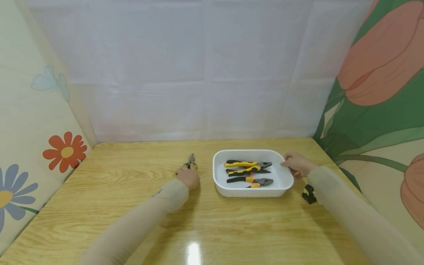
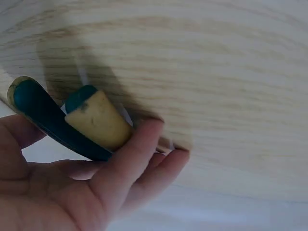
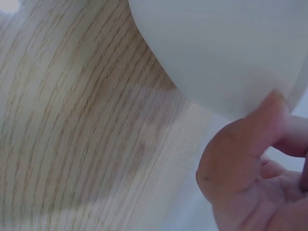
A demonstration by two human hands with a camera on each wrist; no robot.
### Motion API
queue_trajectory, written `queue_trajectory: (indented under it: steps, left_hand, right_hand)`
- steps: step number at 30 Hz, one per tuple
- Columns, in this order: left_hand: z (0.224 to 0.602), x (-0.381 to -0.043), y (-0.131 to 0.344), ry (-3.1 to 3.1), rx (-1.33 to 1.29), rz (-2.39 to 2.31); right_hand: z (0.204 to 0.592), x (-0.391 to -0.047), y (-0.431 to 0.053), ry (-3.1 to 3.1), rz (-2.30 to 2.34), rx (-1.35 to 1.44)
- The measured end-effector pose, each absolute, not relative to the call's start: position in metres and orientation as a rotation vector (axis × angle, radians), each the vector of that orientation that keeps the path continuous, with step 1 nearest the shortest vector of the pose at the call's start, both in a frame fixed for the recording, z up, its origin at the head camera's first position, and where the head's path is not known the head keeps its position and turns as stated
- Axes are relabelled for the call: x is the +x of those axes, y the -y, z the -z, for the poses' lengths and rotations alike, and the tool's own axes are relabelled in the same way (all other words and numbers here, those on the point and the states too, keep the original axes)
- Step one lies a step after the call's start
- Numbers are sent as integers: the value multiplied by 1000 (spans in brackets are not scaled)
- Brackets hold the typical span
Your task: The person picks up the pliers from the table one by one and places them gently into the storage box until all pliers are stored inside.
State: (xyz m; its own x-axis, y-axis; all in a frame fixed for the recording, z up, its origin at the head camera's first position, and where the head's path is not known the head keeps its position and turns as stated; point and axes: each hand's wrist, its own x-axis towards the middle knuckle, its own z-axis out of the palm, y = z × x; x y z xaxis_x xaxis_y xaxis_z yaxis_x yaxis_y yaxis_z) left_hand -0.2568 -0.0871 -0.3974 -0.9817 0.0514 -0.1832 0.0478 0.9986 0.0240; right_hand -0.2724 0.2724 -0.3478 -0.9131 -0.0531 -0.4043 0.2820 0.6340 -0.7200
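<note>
My left hand (image 1: 188,177) grips the handles of a pair of pliers (image 1: 191,158) that lies on the wooden table, its metal jaws pointing toward the back wall. Close up in the left wrist view, the dark green and yellow handles (image 2: 98,120) sit between thumb and fingers. A white plastic basin (image 1: 220,190) stands right of the left hand. It holds several pliers, among them yellow-and-black ones (image 1: 245,163) and a black-and-orange pair (image 1: 248,180). At the basin's right end my right hand (image 1: 296,163) pinches the rim, the thumb (image 3: 269,110) against the white wall.
The wood-grain table (image 1: 116,184) reaches back to a white cloth backdrop (image 1: 198,73). Floral panels stand at the left (image 1: 29,129) and right (image 1: 381,92). A small black block with a yellow-green patch (image 1: 309,194) shows beside the right sleeve.
</note>
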Motion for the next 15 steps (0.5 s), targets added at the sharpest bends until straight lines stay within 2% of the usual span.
queue_trajectory:
  steps: [9,15]
  left_hand:
    - [398,-254,92,-3002,221,261]
    - [406,-260,99,-3102,240,123]
  right_hand:
    - [348,-273,-272,-2482,1165,202]
    - [349,-273,-273,-2480,1168,188]
